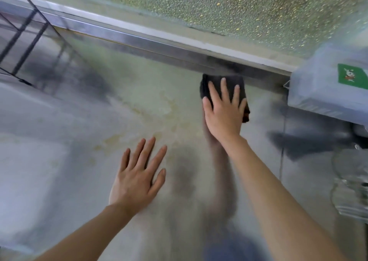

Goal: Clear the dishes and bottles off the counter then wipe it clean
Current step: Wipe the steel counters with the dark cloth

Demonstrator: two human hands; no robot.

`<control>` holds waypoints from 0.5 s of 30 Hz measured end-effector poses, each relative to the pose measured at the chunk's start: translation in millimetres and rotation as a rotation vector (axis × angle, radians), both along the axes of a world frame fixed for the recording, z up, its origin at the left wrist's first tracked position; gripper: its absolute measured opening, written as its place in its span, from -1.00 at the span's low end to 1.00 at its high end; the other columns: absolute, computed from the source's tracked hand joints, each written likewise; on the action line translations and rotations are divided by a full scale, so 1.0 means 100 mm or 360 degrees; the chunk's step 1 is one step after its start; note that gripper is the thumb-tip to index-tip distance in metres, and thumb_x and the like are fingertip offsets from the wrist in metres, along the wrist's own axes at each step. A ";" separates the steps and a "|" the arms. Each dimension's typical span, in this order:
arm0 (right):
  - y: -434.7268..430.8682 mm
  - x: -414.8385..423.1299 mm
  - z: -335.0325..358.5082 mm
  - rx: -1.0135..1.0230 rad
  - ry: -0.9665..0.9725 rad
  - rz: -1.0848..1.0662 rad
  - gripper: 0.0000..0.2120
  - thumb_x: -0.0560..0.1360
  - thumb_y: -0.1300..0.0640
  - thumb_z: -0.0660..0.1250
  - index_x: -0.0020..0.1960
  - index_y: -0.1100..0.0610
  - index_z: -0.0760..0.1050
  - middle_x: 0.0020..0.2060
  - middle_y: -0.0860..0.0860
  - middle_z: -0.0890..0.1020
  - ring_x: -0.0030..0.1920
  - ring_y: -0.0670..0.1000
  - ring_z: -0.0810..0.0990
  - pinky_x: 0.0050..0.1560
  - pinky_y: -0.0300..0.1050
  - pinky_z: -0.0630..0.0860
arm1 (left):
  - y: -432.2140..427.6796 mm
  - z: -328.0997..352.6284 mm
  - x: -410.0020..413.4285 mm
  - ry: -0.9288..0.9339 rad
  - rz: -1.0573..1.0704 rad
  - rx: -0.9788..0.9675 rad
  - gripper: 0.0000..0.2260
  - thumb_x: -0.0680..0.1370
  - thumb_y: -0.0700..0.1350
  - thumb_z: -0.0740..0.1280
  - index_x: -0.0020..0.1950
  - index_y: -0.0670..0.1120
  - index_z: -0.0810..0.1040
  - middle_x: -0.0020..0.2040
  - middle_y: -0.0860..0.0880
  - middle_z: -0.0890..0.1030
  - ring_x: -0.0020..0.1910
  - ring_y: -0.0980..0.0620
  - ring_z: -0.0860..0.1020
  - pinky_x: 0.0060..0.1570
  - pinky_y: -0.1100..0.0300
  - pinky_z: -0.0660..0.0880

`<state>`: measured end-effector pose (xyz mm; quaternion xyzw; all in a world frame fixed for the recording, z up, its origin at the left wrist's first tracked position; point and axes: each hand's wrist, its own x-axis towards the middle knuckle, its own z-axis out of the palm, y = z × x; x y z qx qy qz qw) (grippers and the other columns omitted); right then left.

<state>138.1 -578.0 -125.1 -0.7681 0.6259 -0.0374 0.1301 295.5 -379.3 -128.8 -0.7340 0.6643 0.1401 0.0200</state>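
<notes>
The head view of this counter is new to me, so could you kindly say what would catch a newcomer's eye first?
A right hand pressing flat on a folded dark grey cloth stands out first, at the back edge of the shiny steel counter, right of centre. Nearer, the left hand is spread flat over the metal, with yellowish smears between them.

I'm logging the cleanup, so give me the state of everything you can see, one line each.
counter: yellowish smears across the middle.
cloth: folded, flat on the counter, under the right hand.
right hand: fingers straight, pressing the cloth.
left hand: fingers spread, holding nothing.
plastic box: at the right edge, blurred, green label.
</notes>
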 end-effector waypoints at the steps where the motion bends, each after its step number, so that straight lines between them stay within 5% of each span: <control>1: 0.13 0.06 0.01 -0.0016 0.0018 0.0235 -0.54 0.62 -0.14 -0.06 0.50 -0.14 0.06 0.54 -0.02 0.03 0.52 0.22 -0.08 0.44 0.24 -0.14 | 0.00 0.00 0.00 0.0004 0.0003 -0.0010 -0.52 0.59 0.19 -0.15 0.49 0.12 0.09 0.50 -0.02 0.11 0.48 -0.03 0.05 0.41 0.05 -0.13; 5: 0.16 -0.08 0.04 0.0058 0.0128 0.0683 -0.54 0.61 -0.17 -0.08 0.50 -0.20 0.02 0.54 -0.10 0.00 0.53 0.14 -0.11 0.45 0.18 -0.14 | 0.00 -0.01 0.00 0.0005 -0.0014 -0.0037 -0.53 0.59 0.17 -0.12 0.49 0.11 0.12 0.50 -0.04 0.14 0.48 -0.04 0.06 0.41 0.04 -0.12; 11: -0.09 -0.13 -0.01 0.0006 0.0029 -0.0146 -0.54 0.62 -0.12 -0.04 0.50 -0.14 0.08 0.54 -0.03 0.01 0.52 0.20 -0.11 0.46 0.22 -0.15 | 0.01 -0.03 -0.01 0.0016 -0.0032 -0.0106 -0.51 0.56 0.14 0.00 0.48 0.08 0.18 0.50 -0.07 0.18 0.47 -0.06 0.08 0.40 0.02 -0.10; 15: 0.34 0.04 -0.01 0.0004 0.0009 -0.0002 -0.54 0.62 -0.12 -0.05 0.50 -0.14 0.07 0.54 -0.02 0.03 0.52 0.21 -0.08 0.45 0.24 -0.12 | 0.01 -0.05 0.00 0.0006 -0.0043 -0.0120 -0.51 0.56 0.14 0.01 0.48 0.07 0.18 0.50 -0.08 0.19 0.47 -0.07 0.10 0.38 -0.03 -0.03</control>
